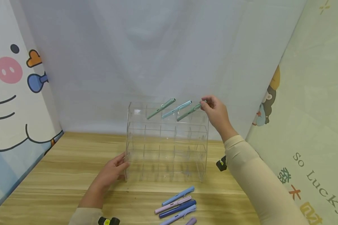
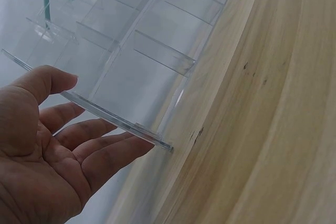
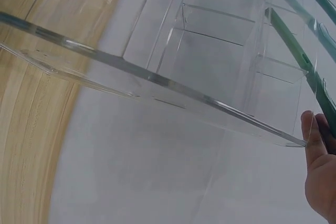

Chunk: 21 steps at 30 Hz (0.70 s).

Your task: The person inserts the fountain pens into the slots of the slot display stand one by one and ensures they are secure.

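My right hand is at the rack's two o'clock corner, thumb and fingertips pinched together on the upper end of the right green pen. From my fingertips that pen slants down toward eight o'clock, into the top row of the clear rack. Toward nine o'clock from it, the pale blue pen and then the left green pen lean at much the same tilt in that row. My left hand grips the rack's side edge at eight o'clock, near the counter. Only the head view shows the loose pens toward six o'clock from the rack: light blue, pink, dark blue, lavender, and a purple one cut off by the frame. The left wrist view shows what the head view partly hides: my thumb on one side of the clear panel and my four fingers on the other, with dark marks in the counter's grain nearby. The right wrist view catches my right fingertips at four o'clock, beside the rack's top corner, and the green pen running from them toward eleven, seen against the clear dividers.
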Each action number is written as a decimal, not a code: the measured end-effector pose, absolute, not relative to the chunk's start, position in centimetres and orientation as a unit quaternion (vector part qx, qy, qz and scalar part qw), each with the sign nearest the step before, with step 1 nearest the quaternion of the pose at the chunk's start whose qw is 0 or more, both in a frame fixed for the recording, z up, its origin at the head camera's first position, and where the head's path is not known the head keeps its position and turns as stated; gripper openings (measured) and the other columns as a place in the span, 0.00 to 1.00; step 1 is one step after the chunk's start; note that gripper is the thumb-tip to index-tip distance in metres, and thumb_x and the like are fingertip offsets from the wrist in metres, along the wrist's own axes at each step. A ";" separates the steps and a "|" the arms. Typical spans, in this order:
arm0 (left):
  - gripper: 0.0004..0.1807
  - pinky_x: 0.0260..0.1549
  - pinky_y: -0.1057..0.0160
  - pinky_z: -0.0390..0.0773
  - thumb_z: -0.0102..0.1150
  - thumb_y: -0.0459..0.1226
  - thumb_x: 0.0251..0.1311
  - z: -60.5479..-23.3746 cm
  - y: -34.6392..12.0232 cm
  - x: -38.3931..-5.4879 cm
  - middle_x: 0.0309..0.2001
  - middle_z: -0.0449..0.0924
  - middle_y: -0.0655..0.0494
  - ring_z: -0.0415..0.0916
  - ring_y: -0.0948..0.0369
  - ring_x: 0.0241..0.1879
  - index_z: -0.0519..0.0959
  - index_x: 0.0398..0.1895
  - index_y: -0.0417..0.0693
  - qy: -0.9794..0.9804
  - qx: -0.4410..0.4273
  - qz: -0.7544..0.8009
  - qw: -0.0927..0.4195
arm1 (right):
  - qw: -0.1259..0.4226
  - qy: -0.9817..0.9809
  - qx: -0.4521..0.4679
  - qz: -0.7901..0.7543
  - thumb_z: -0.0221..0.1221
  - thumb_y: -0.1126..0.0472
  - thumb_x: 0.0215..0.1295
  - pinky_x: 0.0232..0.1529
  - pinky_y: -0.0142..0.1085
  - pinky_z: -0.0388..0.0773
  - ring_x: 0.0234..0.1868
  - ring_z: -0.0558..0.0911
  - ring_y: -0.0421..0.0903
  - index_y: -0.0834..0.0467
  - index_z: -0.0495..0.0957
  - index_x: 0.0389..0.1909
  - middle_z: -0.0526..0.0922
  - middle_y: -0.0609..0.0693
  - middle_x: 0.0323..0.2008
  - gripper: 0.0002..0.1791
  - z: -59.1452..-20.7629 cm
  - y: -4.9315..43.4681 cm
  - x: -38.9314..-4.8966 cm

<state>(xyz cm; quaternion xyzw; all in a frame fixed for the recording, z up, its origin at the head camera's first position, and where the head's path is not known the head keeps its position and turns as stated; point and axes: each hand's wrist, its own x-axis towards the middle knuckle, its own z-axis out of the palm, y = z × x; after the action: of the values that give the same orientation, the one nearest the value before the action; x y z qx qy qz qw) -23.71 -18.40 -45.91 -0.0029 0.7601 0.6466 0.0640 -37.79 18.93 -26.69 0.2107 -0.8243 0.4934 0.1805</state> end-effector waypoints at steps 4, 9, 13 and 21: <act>0.40 0.46 0.54 0.82 0.55 0.50 0.69 -46.1 -18.4 -23.8 0.74 0.57 0.42 0.66 0.42 0.66 0.51 0.79 0.55 0.760 -0.006 0.647 0.064 | 0.187 -0.828 0.210 0.484 0.54 0.53 0.74 0.53 0.40 0.80 0.49 0.84 0.50 0.59 0.76 0.54 0.82 0.55 0.47 0.16 -26.7 19.0 -37.6; 0.39 0.46 0.53 0.82 0.55 0.49 0.69 -46.2 -18.4 -23.9 0.74 0.58 0.41 0.65 0.41 0.67 0.51 0.79 0.54 0.756 -0.003 0.651 0.063 | 0.193 -0.822 0.218 0.489 0.53 0.52 0.74 0.56 0.37 0.78 0.53 0.82 0.48 0.59 0.72 0.62 0.80 0.54 0.56 0.22 -26.8 19.2 -37.5; 0.38 0.47 0.53 0.81 0.55 0.48 0.70 -46.2 -18.4 -23.9 0.74 0.58 0.41 0.64 0.41 0.67 0.52 0.79 0.54 0.755 -0.003 0.653 0.063 | 0.193 -0.794 0.224 0.531 0.52 0.52 0.75 0.59 0.37 0.76 0.59 0.78 0.49 0.60 0.66 0.68 0.76 0.55 0.62 0.26 -27.2 19.5 -37.3; 0.38 0.46 0.53 0.82 0.54 0.48 0.70 -46.2 -18.4 -24.0 0.74 0.59 0.41 0.65 0.41 0.66 0.52 0.79 0.54 0.759 -0.003 0.649 0.060 | 0.203 -0.721 0.232 0.621 0.51 0.54 0.76 0.66 0.38 0.69 0.68 0.70 0.48 0.58 0.59 0.71 0.69 0.52 0.68 0.28 -28.9 20.2 -36.6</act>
<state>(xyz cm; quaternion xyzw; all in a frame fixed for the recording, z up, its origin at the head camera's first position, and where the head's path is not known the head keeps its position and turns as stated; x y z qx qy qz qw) -23.95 -18.36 -46.24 -0.0033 0.7586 0.6487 0.0603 -36.56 20.23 -28.88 0.2321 -0.7210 0.6207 0.2025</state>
